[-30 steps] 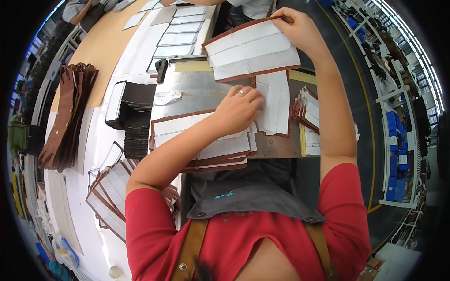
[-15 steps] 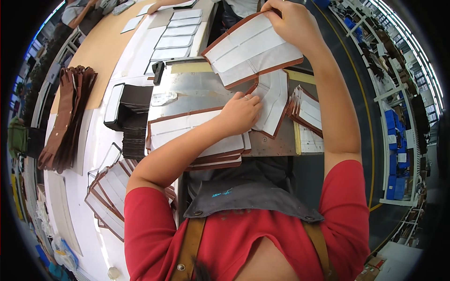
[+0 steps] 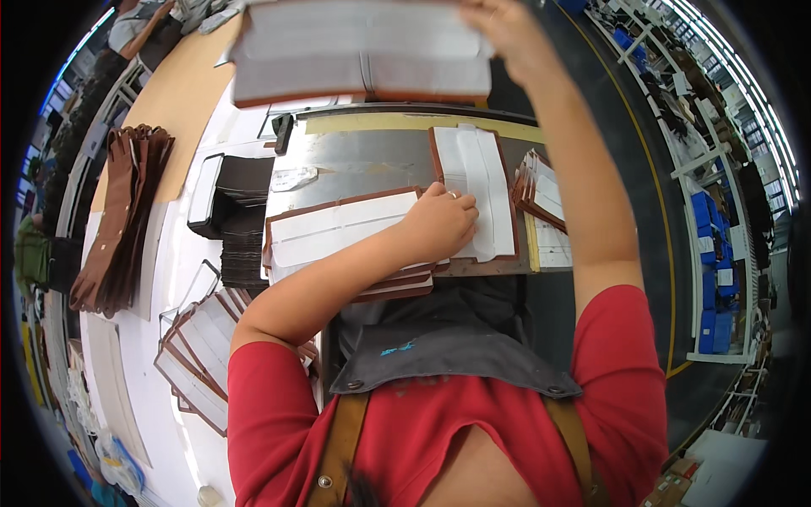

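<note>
Above the metal tabletop (image 3: 363,160), the right hand (image 3: 507,29) gripped a raised brown-edged panel (image 3: 363,59) by its right end. Lower down, the left hand (image 3: 439,224) pressed flat, fingers loose, on the white-lined panel (image 3: 338,232) topping a stack.

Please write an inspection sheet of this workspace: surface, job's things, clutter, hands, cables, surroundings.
Surface: grey metal plate on the bench, scuffed, partly covered.
Job's things: brown-edged panel with white strips held up at the far side; a like panel lies flat on the plate; a stack of panels lies under the left forearm.
Clutter: brown strips fanned at the left; black tray; more panels near the left elbow; small pile at the right.
Hands: left hand rests on the flat panel; right hand grips the raised panel.
Cables: nothing seen.
Surroundings: shelves with blue bins at the right.
</note>
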`<state>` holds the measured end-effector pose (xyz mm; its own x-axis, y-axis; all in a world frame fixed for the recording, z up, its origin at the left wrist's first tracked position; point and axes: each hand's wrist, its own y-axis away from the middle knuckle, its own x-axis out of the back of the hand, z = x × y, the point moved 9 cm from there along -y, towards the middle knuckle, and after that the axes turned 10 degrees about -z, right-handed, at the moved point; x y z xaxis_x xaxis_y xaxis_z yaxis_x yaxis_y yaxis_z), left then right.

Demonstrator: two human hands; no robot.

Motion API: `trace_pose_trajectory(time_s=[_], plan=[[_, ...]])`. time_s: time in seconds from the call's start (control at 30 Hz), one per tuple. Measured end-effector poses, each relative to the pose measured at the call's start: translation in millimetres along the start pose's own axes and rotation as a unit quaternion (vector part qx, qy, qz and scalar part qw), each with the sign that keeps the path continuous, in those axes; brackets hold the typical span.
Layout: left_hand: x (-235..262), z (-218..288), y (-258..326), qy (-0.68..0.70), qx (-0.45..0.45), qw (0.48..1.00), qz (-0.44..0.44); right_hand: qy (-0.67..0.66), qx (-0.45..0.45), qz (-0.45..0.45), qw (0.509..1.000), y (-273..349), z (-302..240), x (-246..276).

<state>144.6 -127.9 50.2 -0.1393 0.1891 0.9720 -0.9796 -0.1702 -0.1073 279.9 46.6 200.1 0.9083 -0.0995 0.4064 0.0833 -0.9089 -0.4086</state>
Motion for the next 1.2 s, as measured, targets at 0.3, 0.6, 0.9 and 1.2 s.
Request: trace_pose_trajectory(time_s=[0.3, 0.6, 0.9, 1.2], plan=[[27.0, -33.8, 16.2, 0.096, 0.057, 0.994, 0.007, 0.277, -0.191, -0.021, 0.941, 68.9, 130.2, -57.2], [24.8, -201.4, 76.5, -0.101, 0.42, 0.899, -0.066, 0.453, -0.011, -0.146, 0.879, 108.8, 98.0, -110.5], [10.0, -196.3, 58.1, -0.083, 0.357, 0.93, -0.027, 0.578, -0.067, -0.139, 0.801, 133.2, 93.7, -98.3], [13.5, -194.8, 57.5, -0.099, 0.336, 0.936, 0.02, 0.586, -0.081, -0.138, 0.794, 124.1, 93.9, -100.3]])
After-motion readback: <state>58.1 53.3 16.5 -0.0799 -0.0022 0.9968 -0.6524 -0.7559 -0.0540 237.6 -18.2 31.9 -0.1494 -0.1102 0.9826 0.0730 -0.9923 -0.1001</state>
